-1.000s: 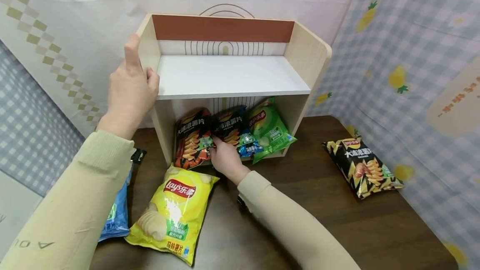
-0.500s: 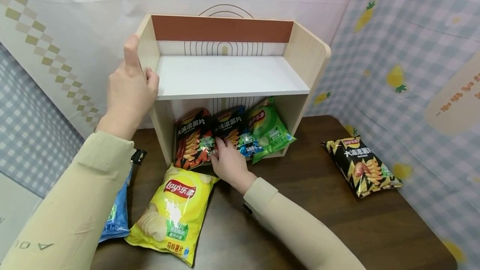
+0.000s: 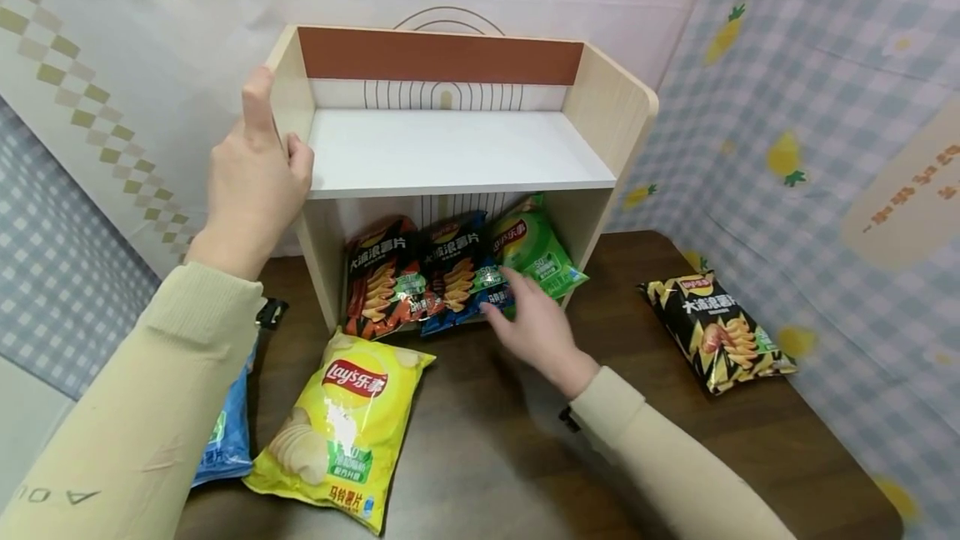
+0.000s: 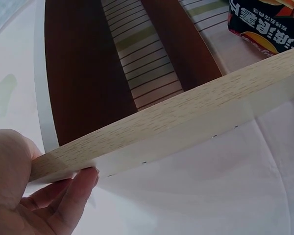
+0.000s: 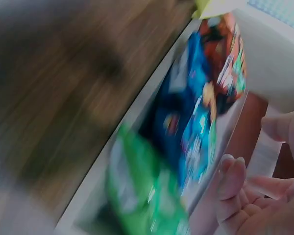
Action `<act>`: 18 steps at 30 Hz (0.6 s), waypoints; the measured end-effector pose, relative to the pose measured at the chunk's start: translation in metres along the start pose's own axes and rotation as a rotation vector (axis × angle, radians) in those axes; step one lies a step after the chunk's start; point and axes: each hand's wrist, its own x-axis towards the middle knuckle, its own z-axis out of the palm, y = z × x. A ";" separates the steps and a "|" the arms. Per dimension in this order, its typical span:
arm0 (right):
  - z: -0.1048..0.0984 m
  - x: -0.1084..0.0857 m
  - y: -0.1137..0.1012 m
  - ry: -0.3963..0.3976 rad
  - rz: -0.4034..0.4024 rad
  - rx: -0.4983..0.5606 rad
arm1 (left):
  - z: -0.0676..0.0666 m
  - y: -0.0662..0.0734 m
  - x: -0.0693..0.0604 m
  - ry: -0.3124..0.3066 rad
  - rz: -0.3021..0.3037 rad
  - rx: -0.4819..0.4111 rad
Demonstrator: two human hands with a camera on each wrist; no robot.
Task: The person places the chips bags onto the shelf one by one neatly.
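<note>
My left hand (image 3: 255, 182) grips the left side panel of a small two-tier shelf (image 3: 457, 148). In the left wrist view, thumb and fingers stand on either side of the panel's pale wood edge (image 4: 157, 110). My right hand (image 3: 536, 327) is in front of the lower tier, fingers loosely bent and holding nothing; in the right wrist view it appears apart from the bags. Three chip bags lean side by side in that tier: a black-and-red one (image 3: 381, 277), a black-and-blue one (image 3: 453, 265) and a green one (image 3: 528, 244). The hand covers part of the blue and green bags.
A yellow chip bag (image 3: 345, 427) lies on the dark wooden table (image 3: 480, 448) before the shelf. Left of it, a blue bag (image 3: 227, 432) is partly behind the left sleeve. At the right, a black-and-gold chip bag (image 3: 718, 330) lies near the checked cloth (image 3: 840, 273).
My right hand has come away from between the red and blue bags and moved right and toward me. The blue bag's lower end now sits further left. My left hand keeps its grip.
</note>
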 end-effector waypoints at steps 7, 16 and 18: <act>-0.037 -0.021 0.052 0.153 -0.083 -0.045 | 0.000 0.000 -0.001 0.014 0.007 0.000; -0.078 -0.050 0.117 0.332 -0.130 -0.055 | -0.002 0.003 -0.002 0.003 -0.014 0.001; -0.085 -0.057 0.132 0.334 -0.089 -0.071 | -0.002 0.004 -0.003 0.000 -0.014 0.000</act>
